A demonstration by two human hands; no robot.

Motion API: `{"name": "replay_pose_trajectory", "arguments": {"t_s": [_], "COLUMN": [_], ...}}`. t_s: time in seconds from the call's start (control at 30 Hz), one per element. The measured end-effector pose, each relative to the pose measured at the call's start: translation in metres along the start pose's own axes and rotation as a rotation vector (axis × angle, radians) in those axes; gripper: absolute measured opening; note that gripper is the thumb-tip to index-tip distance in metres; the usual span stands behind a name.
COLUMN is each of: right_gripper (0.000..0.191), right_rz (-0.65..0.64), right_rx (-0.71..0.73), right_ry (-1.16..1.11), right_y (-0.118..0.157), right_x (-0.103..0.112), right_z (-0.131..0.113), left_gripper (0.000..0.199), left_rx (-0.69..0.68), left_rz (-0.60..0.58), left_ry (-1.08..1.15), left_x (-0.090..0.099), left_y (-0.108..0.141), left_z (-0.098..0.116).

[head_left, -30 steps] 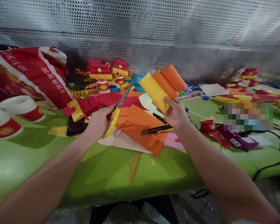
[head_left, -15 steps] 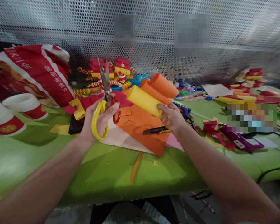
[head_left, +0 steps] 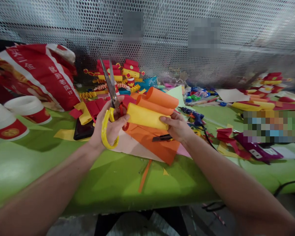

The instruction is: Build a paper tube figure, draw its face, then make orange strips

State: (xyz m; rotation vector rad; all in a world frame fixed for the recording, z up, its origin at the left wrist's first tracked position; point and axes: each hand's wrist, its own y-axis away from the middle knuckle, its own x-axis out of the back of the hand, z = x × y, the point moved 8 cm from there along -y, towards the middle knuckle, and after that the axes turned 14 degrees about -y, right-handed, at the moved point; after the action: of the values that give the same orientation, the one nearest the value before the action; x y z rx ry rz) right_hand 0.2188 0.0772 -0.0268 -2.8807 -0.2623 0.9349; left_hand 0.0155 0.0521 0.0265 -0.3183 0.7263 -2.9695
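Note:
My left hand (head_left: pixel 110 123) is closed around scissors (head_left: pixel 110 85) with one yellow and one red handle, their blades pointing up and slightly parted. Its thumb touches the left end of a yellow paper roll (head_left: pixel 145 117). My right hand (head_left: pixel 178 126) pinches the right end of that roll, thumb in front. Two orange curled rolls (head_left: pixel 162 98) are joined behind the yellow one. Below them lies orange paper (head_left: pixel 162 149) over a pale sheet, with a dark-bladed tool (head_left: pixel 162 138) near my right hand.
White and red cups (head_left: pixel 29 109) and a red bag (head_left: pixel 41 72) stand at the left. Red and yellow paper figures (head_left: pixel 131 68) are at the back. A blue glue gun (head_left: pixel 193 114) and a purple device (head_left: pixel 255 149) lie on the green table (head_left: pixel 113 186) at the right.
The paper rolls have moved left and down and turned more level. My left thumb now touches the yellow roll. The glue gun and a pale green sheet show more fully behind.

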Motion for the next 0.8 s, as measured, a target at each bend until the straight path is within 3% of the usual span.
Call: {"name": "replay_pose_trajectory", "arguments": {"t_s": [0.23, 0.37, 0.47, 0.53, 0.6, 0.67, 0.8], "right_gripper": [0.048, 0.045, 0.047, 0.051, 0.048, 0.034, 0.025], "right_rz": [0.021, 0.041, 0.246, 0.339, 0.256, 0.107, -0.105], "right_rx": [-0.067, -0.017, 0.145, 0.431, 0.652, 0.748, 0.707], "right_ry": [-0.019, 0.033, 0.19, 0.364, 0.631, 0.939, 1.366], "right_y": [0.004, 0.001, -0.003, 0.003, 0.015, 0.029, 0.046], "right_x": [-0.004, -0.001, 0.026, 0.035, 0.019, -0.01, -0.061], "right_z": [0.006, 0.002, -0.023, -0.061, -0.091, -0.102, -0.092], "left_gripper": [0.038, 0.038, 0.037, 0.038, 0.037, 0.037, 0.039], "left_rx": [-0.033, -0.068, -0.081, -0.058, -0.011, 0.022, 0.015], "left_rz": [-0.007, 0.041, 0.03, -0.027, -0.112, -0.186, -0.278], "left_ry": [-0.008, -0.037, -0.043, -0.023, -0.011, -0.024, -0.082], "left_x": [-0.001, 0.003, 0.002, -0.002, -0.01, -0.017, -0.029], "left_y": [0.0, -0.001, -0.001, 0.0, 0.002, 0.006, 0.015], "left_z": [0.0, 0.0, 0.0, 0.0, 0.0, 0.002, 0.007]}}
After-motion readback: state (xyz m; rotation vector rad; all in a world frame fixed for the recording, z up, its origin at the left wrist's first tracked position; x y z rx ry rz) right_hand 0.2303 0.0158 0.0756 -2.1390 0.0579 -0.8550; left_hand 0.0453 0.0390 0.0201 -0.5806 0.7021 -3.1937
